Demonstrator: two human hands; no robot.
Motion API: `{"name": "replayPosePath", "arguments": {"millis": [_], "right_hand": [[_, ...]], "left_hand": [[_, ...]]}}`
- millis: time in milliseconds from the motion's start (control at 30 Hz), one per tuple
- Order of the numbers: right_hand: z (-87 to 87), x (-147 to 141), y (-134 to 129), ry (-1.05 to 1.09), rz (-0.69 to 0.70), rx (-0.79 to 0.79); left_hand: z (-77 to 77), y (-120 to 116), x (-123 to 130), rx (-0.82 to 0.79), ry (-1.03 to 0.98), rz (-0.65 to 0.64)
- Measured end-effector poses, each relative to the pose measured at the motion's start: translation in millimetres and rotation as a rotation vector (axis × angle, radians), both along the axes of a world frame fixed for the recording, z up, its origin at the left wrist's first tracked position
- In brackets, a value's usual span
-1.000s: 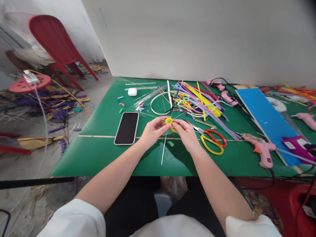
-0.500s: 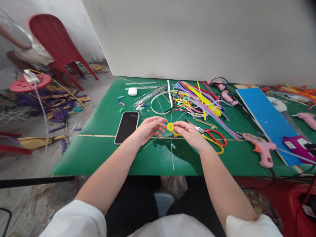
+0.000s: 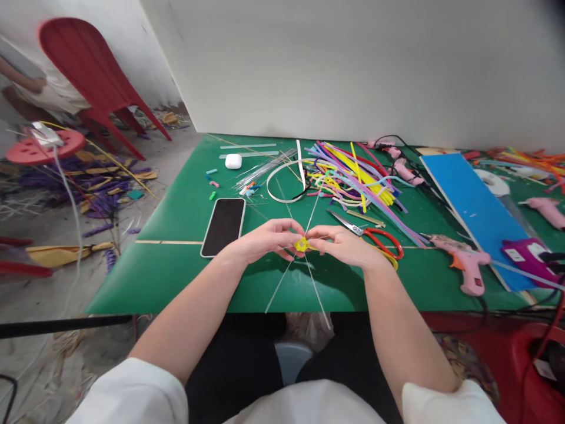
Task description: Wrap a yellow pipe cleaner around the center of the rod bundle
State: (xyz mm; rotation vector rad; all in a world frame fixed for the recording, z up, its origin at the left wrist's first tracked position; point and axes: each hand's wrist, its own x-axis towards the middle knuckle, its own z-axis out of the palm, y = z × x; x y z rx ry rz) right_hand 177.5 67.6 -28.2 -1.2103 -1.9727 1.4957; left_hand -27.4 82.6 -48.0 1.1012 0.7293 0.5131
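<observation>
Between my hands is a small yellow flower-shaped piece [image 3: 302, 244], seemingly bent from pipe cleaner, with thin pale rods [image 3: 318, 291] spreading out from it like spokes. My left hand [image 3: 267, 240] has its fingers curled around the left edge, closed on it. From the right, my right hand [image 3: 341, 244] pinches the same piece with thumb and fingers. Both hands hover just above the green table. Scissors [image 3: 375, 238] with red and yellow handles lie beside my right hand, blades partly apart. A phone [image 3: 223, 228] with a dark screen rests left of my left hand.
Behind my hands are a pile of coloured pipe cleaners [image 3: 353, 171], a white headband [image 3: 270, 182] and a white earbud case [image 3: 233, 161]. At right are a pink glue gun [image 3: 468, 262] and a blue board [image 3: 468, 206]. A person sits near a red chair [image 3: 79, 65].
Both hands have brought the yellow piece slightly nearer me. The rods have turned, with two now pointing toward me, and my left fingers have closed in on the piece.
</observation>
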Motion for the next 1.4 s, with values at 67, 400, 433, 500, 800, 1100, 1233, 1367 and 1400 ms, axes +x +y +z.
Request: {"name": "replayPosePath", "arguments": {"millis": [67, 400, 433, 500, 800, 1100, 1233, 1367, 1400], "right_hand": [[0.2, -0.8, -0.4, -0.022, 0.006, 0.014], [-4.8, 11.9, 5.1, -0.107, -0.144, 0.108], [-5.0, 13.3, 5.4, -0.108, -0.177, 0.120], [-5.1, 15.7, 5.5, -0.126, -0.214, 0.150], [6.4, 23.7, -3.3, -0.404, -0.259, 0.455], [29.0, 30.3, -13.0, -0.253, -0.201, 0.281], [33.3, 29.0, -15.3, -0.218, -0.154, 0.261], [34.4, 29.4, -15.6, -0.144, -0.088, 0.198], [33.7, 30.1, -15.0, -0.125, -0.088, 0.185]], "left_hand": [[-3.6, -0.2, 3.0, 0.058, 0.040, 0.035], [-8.5, 0.8, 8.0, 0.125, 0.129, 0.199], [-8.7, 0.8, 8.4, 0.126, 0.138, 0.205], [-9.6, 1.0, 9.2, 0.137, 0.156, 0.232], [-12.4, 2.5, 11.7, 0.181, 0.236, 0.302], [-4.5, -0.5, 14.4, 0.147, 0.201, 0.340], [-5.2, -0.8, 14.3, 0.133, 0.164, 0.338], [-5.2, -0.5, 14.0, 0.102, 0.122, 0.336], [-5.3, -0.4, 14.0, 0.095, 0.113, 0.334]]}}
